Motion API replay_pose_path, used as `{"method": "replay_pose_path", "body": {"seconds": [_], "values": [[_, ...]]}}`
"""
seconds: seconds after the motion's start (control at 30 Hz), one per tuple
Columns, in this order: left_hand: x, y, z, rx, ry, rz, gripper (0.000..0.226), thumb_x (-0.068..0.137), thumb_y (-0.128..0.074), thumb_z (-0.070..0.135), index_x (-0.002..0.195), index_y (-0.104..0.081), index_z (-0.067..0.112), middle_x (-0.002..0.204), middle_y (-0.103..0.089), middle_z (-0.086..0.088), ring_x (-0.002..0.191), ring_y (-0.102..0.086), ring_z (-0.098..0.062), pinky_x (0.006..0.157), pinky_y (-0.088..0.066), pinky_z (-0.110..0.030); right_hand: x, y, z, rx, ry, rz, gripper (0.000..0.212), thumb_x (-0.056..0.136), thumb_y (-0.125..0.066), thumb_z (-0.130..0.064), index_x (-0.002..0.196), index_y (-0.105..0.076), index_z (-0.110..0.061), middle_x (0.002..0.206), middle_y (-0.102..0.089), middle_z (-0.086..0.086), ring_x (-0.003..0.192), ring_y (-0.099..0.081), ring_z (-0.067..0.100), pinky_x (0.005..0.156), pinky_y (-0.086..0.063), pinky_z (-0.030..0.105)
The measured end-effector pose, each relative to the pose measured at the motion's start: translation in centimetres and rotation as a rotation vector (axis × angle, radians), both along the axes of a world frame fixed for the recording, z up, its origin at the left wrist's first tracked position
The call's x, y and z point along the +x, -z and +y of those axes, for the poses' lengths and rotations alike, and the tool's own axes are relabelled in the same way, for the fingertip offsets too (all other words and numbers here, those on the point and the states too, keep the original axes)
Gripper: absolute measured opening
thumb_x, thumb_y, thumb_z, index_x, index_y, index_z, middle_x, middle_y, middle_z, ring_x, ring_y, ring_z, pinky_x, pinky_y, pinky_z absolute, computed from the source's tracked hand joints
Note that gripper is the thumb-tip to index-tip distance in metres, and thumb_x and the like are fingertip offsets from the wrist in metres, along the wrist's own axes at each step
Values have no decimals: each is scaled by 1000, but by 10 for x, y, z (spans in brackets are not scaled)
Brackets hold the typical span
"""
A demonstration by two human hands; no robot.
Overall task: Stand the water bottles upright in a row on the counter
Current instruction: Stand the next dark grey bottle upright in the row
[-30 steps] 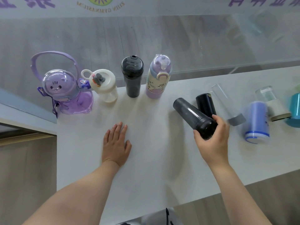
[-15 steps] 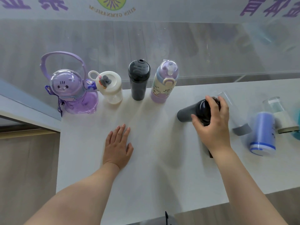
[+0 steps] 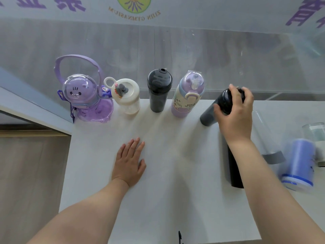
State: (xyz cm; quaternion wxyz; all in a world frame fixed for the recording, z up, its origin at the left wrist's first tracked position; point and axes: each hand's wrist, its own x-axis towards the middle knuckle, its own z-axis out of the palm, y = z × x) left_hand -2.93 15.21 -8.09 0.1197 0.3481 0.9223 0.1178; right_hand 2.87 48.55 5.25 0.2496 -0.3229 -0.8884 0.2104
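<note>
Several bottles stand upright in a row at the back of the white counter point(image 3: 158, 199): a purple cartoon bottle point(image 3: 84, 97) with a strap, a cream bottle point(image 3: 127, 97), a black tumbler point(image 3: 158, 90) and a lilac straw bottle point(image 3: 187, 95). My right hand point(image 3: 235, 111) grips the top of a dark grey bottle point(image 3: 208, 115), nearly upright at the right end of the row with its base on the counter. My left hand point(image 3: 130, 161) rests flat on the counter. On their sides to the right lie a black bottle point(image 3: 233, 169), a clear bottle point(image 3: 269, 147) and a blue bottle point(image 3: 300, 162).
A glass panel rises right behind the row. The counter's left edge drops off beside the purple cartoon bottle. A clear-capped bottle point(image 3: 316, 136) lies at the far right edge of view.
My right hand lifted the dark grey bottle from its tilted position, carried it back and left, and stood it at the end of the row. My left hand stayed put.
</note>
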Motion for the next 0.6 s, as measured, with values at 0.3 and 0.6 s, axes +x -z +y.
{"method": "replay_pose_path", "body": {"seconds": [0.3, 0.6], "values": [[-1, 2, 0, -27, 9, 10, 63, 84, -39, 36, 144, -38, 17, 152, -36, -5, 140, -30, -22, 115, -19, -43, -31, -3, 20, -17, -44, -25, 63, 82, -67, -31, 140, -44, -21, 147, -32, 13, 134, -37, 27, 96, -41, 33], [-1, 2, -1, -17, 5, 0, 63, 84, -38, 36, 145, -37, 18, 153, -35, -4, 141, -28, -21, 116, -16, -42, -31, -12, 18, -18, -7, -106, 67, 80, -67, -43, 134, -37, -20, 149, -31, 4, 131, -38, 21, 81, -46, 41]]}}
